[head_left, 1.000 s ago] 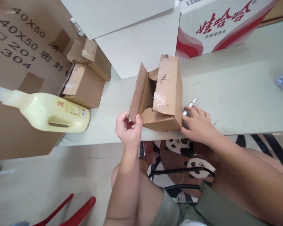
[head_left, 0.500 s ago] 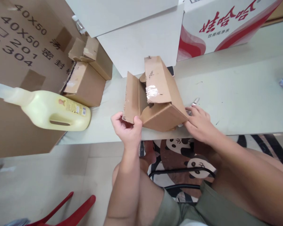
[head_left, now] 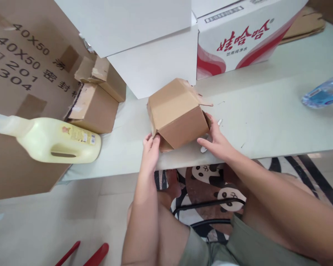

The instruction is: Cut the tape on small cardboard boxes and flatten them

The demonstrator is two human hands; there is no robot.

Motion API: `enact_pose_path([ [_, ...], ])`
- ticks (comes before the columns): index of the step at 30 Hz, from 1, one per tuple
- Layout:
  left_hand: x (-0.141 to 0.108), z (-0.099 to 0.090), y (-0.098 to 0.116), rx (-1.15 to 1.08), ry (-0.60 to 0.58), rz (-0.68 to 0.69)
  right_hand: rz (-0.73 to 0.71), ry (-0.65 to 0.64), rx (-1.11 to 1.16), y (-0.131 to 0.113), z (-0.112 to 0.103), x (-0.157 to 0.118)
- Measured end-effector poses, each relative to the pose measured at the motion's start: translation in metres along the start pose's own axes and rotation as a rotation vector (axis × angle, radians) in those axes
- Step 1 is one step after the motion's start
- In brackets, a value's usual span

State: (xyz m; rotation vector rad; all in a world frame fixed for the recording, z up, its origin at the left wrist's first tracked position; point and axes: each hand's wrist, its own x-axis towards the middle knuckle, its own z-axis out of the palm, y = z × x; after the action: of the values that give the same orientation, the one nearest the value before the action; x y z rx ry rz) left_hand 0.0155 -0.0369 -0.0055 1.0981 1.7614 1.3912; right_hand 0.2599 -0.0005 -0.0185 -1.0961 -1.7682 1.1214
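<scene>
A small brown cardboard box (head_left: 180, 122) rests tilted on the pale tabletop, with loose flaps at both ends. My left hand (head_left: 150, 151) pinches its near left corner between thumb and fingers. At the opposite end, my right hand (head_left: 219, 142) has its fingers against the right flap, thumb held apart from them below the box. Beneath the right hand lies a slim white object (head_left: 203, 149), mostly covered, so its kind cannot be made out.
A yellow jug with a handle (head_left: 69, 142) and two small brown boxes (head_left: 100, 107) are on the left, before a large carton (head_left: 22, 96). White boxes (head_left: 158, 55) and a red-and-white carton (head_left: 238, 44) line the back. A plastic bottle (head_left: 324, 92) lies at right.
The cardboard box has been turned over, so plain outer sides now face up instead of its open, taped flaps. Both hands have shifted their hold on it. The view has swung slightly right.
</scene>
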Motion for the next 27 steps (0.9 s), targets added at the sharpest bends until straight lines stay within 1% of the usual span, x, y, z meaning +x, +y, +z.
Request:
enact_pose_path([
  [2,0.002,0.004,-0.001,-0.064,-0.019,0.029,0.008,0.015,-0.022,0.002,-0.001,0.006],
  [5,0.003,0.007,-0.002,-0.272,-0.107,0.162,0.014,0.043,-0.121,-0.002,-0.006,0.009],
  [7,0.004,0.006,-0.004,-0.331,-0.15,0.183,-0.016,0.04,-0.183,-0.006,-0.009,0.007],
  [10,0.003,0.003,-0.005,-0.269,-0.145,0.144,-0.079,0.009,-0.223,-0.011,-0.012,0.003],
  [13,0.001,0.0,0.001,-0.139,-0.055,0.159,-0.125,-0.006,-0.255,-0.01,-0.012,0.001],
  [14,0.0,0.0,0.004,-0.105,-0.018,0.177,-0.118,-0.016,-0.24,-0.009,-0.012,0.001],
  [16,-0.001,-0.002,0.01,-0.061,0.042,0.182,-0.057,-0.003,-0.193,-0.01,-0.012,0.002],
  [19,-0.002,-0.007,0.014,-0.064,0.095,0.096,0.057,0.132,-0.141,-0.014,-0.014,0.003],
  [21,-0.001,-0.011,0.014,-0.185,0.089,0.042,0.141,0.214,-0.033,-0.019,-0.017,0.003],
  [24,0.002,-0.019,0.012,-0.434,0.01,-0.015,0.264,0.27,0.217,-0.021,-0.02,0.003],
  [25,0.004,-0.021,0.01,-0.46,0.001,-0.021,0.267,0.296,0.28,-0.02,-0.021,0.001],
  [27,0.009,-0.025,0.007,-0.378,0.029,0.012,0.215,0.337,0.363,-0.017,-0.023,-0.003],
])
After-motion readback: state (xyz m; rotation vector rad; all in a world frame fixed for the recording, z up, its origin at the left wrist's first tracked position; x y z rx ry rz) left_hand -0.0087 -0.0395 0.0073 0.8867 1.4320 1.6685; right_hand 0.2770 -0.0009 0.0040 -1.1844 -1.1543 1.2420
